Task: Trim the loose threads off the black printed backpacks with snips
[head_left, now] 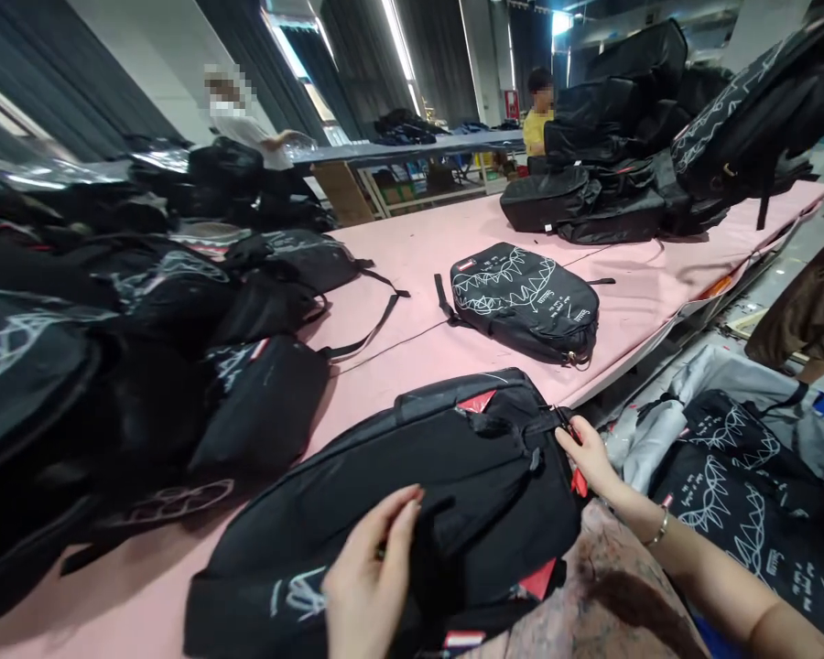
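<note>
A black backpack [453,494] with red tags lies on the pink table [412,265] right in front of me. My left hand [371,577] rests on its near side, fingers together and pinching the fabric. My right hand [587,453] is at the bag's right top corner, fingers closed on a strap or zipper pull there. A bracelet sits on my right wrist.
Another black backpack with white drawings [525,297] lies mid-table. Piles of black backpacks [130,348] fill the left side and the far right [632,156]. More bags in grey wrapping [748,476] lie below the table edge at right. Two people stand at a far table.
</note>
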A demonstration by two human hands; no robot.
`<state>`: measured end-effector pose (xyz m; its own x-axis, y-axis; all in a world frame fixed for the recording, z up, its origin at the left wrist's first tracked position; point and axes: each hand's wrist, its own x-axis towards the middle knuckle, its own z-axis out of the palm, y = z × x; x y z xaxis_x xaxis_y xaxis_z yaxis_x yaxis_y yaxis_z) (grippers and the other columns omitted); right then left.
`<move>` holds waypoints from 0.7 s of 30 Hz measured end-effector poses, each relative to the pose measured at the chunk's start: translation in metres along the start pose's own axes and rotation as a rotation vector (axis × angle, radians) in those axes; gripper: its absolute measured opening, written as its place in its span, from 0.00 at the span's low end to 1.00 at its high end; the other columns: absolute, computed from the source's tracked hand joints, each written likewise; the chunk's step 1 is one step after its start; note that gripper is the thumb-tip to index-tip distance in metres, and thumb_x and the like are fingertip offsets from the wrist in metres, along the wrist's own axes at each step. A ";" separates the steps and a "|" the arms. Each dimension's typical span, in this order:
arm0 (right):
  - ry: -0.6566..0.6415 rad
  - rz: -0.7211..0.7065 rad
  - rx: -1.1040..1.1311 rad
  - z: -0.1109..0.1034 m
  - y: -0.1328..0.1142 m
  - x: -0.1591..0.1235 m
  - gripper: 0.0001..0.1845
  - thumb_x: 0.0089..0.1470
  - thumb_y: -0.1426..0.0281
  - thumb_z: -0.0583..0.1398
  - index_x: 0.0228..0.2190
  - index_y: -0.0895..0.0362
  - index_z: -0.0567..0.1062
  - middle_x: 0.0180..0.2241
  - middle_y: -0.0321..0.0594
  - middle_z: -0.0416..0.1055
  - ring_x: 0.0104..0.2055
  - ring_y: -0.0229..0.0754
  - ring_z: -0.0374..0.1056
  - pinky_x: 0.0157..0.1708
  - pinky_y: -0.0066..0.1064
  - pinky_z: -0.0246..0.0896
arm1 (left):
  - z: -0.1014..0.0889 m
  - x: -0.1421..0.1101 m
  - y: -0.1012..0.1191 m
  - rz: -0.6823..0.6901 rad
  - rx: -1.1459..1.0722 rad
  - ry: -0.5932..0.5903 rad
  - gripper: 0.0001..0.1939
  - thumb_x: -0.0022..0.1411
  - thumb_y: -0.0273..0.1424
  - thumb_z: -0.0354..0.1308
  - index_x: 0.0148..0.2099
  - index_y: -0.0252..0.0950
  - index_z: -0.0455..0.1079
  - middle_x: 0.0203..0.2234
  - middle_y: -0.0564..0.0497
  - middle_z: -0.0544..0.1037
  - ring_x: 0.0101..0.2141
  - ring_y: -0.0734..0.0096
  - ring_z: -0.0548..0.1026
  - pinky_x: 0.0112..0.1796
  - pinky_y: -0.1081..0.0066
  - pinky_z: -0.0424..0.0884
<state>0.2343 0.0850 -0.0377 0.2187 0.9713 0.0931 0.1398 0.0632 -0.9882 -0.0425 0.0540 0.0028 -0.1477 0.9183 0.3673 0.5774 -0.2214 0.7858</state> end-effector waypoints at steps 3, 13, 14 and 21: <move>0.006 0.040 0.050 -0.002 0.002 -0.005 0.18 0.49 0.59 0.57 0.33 0.62 0.66 0.33 0.40 0.62 0.36 0.34 0.59 0.36 0.25 0.55 | 0.034 -0.019 0.024 0.340 -0.014 -0.051 0.08 0.60 0.29 0.51 0.42 0.37 0.68 0.36 0.52 0.73 0.36 0.75 0.72 0.40 0.74 0.69; -0.068 0.310 0.292 -0.008 0.014 -0.018 0.36 0.43 0.53 0.60 0.48 0.62 0.60 0.20 0.29 0.40 0.17 0.25 0.37 0.15 0.21 0.30 | 0.126 -0.067 0.001 0.394 0.061 -0.204 0.10 0.60 0.22 0.45 0.41 0.35 0.66 0.34 0.48 0.71 0.33 0.69 0.71 0.34 0.71 0.70; -0.063 0.306 0.276 -0.010 0.014 -0.017 0.36 0.44 0.53 0.60 0.48 0.63 0.61 0.20 0.29 0.40 0.17 0.25 0.38 0.15 0.21 0.30 | 0.121 -0.066 0.000 0.383 0.027 -0.209 0.10 0.61 0.22 0.45 0.40 0.35 0.65 0.32 0.49 0.70 0.33 0.72 0.71 0.34 0.74 0.69; 0.027 0.188 0.121 -0.021 0.016 -0.003 0.26 0.48 0.53 0.57 0.36 0.64 0.67 0.19 0.31 0.47 0.17 0.26 0.41 0.16 0.21 0.35 | 0.066 -0.091 -0.008 -0.010 -0.229 -0.400 0.13 0.64 0.33 0.44 0.30 0.33 0.64 0.23 0.51 0.67 0.23 0.78 0.66 0.26 0.78 0.63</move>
<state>0.2561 0.0780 -0.0510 0.2564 0.9622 -0.0923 -0.0222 -0.0896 -0.9957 0.0194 -0.0061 -0.0699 0.1947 0.9654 0.1734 0.3788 -0.2371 0.8946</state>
